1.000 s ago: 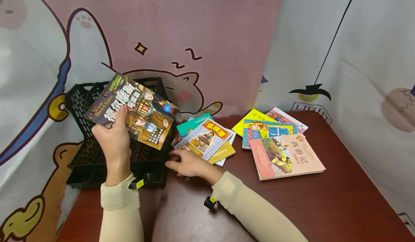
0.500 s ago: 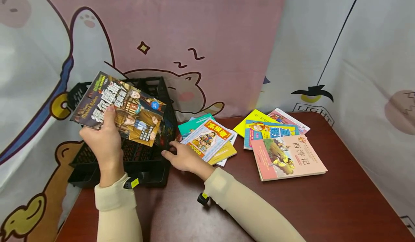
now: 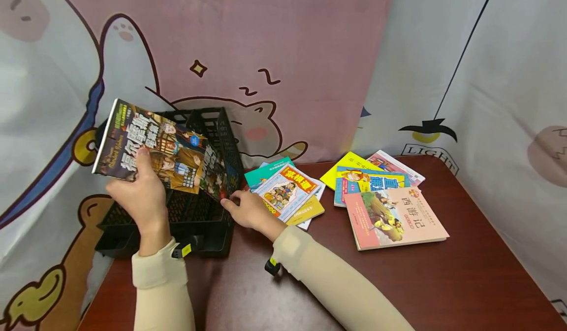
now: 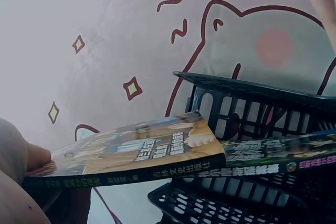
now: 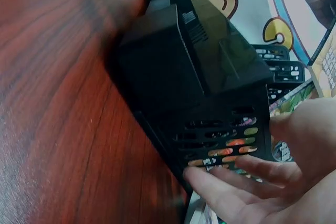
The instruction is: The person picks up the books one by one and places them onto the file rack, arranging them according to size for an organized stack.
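Note:
My left hand (image 3: 143, 198) grips a dark-covered paperback book (image 3: 181, 166), thumb across its front, tilted up in front of a black desktop file rack (image 3: 208, 240). A second dark comic-style book (image 3: 215, 173) shows just past its right end, leaning at the rack's right compartment; its left part is hidden behind the held book. The spines of both books (image 4: 157, 174) line up in the left wrist view. My right hand (image 3: 250, 209) holds the rack's right side wall (image 5: 220, 140), fingers along the slotted outside and thumb at the front edge, by the second book's lower corner.
Right of the rack lies a pile of thin books (image 3: 285, 190), green, white and yellow. Farther right, several more overlap, with a pink book (image 3: 396, 217) on top. A printed cloth (image 3: 288, 65) hangs behind the brown table (image 3: 274, 301).
My left hand has shifted left with its book, turning it so its left edge shows. More of the second book has come into view. My right hand has moved slightly up along the rack's side.

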`<action>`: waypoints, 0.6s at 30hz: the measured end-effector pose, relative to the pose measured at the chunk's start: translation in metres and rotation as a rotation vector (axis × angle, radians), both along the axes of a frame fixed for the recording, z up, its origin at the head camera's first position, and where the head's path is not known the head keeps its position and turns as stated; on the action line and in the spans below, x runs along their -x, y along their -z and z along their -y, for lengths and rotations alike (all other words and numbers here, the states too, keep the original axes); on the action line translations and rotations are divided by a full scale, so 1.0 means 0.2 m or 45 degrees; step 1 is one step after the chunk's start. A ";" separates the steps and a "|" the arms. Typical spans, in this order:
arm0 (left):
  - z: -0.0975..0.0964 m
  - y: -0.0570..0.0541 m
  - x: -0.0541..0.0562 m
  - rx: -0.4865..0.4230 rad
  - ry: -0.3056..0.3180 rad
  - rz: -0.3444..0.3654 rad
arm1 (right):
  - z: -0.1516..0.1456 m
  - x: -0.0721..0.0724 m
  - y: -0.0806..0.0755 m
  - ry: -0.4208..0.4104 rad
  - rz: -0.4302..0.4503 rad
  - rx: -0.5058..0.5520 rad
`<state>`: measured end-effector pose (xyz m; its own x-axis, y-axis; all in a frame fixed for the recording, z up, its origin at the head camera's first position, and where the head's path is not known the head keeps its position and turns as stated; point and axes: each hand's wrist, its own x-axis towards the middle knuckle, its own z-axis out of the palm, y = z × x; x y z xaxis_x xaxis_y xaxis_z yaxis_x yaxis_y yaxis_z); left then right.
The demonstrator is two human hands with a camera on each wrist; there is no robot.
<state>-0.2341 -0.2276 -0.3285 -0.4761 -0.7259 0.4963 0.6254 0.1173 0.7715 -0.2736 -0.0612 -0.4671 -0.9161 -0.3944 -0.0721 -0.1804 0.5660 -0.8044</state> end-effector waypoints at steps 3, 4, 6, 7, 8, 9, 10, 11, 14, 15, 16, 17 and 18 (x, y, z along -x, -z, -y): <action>-0.01 0.01 0.01 0.041 -0.029 0.051 | 0.00 0.01 -0.01 0.003 0.007 0.000; -0.01 0.03 0.02 0.064 -0.056 0.092 | 0.00 0.01 -0.01 0.005 0.006 -0.002; 0.00 0.06 0.06 0.128 -0.131 0.192 | 0.00 0.01 -0.01 0.012 0.009 -0.002; 0.00 0.08 0.07 0.168 -0.177 0.247 | 0.00 0.01 -0.01 0.017 0.011 0.000; 0.01 0.11 0.09 0.205 -0.218 0.299 | 0.00 0.01 0.00 0.020 0.012 0.002; 0.02 0.13 0.11 0.246 -0.257 0.349 | 0.00 0.00 0.00 0.023 0.015 0.005; 0.03 0.15 0.13 0.284 -0.281 0.385 | 0.00 0.00 0.00 0.023 0.019 0.008; 0.03 0.18 0.14 0.330 -0.307 0.415 | 0.00 0.00 0.00 0.022 0.025 0.012; 0.02 0.23 0.17 0.467 -0.359 0.469 | 0.00 0.00 -0.01 0.017 0.035 0.016; 0.01 0.24 0.17 0.515 -0.376 0.483 | 0.00 0.00 -0.01 0.018 0.034 0.016; 0.01 0.25 0.18 0.564 -0.389 0.497 | 0.00 0.00 -0.01 0.019 0.030 0.014; 0.00 0.26 0.19 0.610 -0.398 0.509 | 0.00 0.00 -0.01 0.021 0.027 0.011; -0.02 0.27 0.19 0.648 -0.398 0.513 | 0.00 0.00 0.00 0.024 0.024 0.009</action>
